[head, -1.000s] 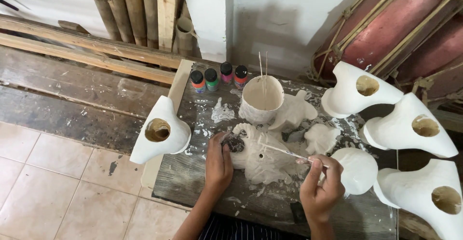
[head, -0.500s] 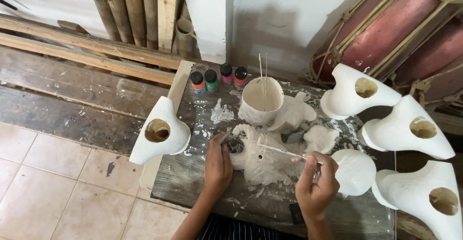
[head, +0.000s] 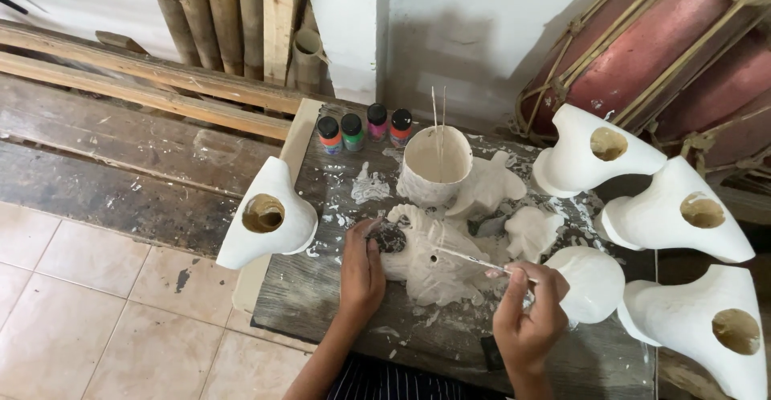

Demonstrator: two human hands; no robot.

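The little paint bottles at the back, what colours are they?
The paint bottles are orange, green, pink and red with black caps, in the head view.

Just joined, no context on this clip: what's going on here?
A person sits at a paint-spattered wooden table, painting a carved figure white. The left hand steadies the figure at its left end, while the right hand holds a thin brush with its tip on the figure. Behind it stand a white cup with sticks in it and four small paint bottles. Several white horn-shaped pieces sit around the table, and one at its left edge.
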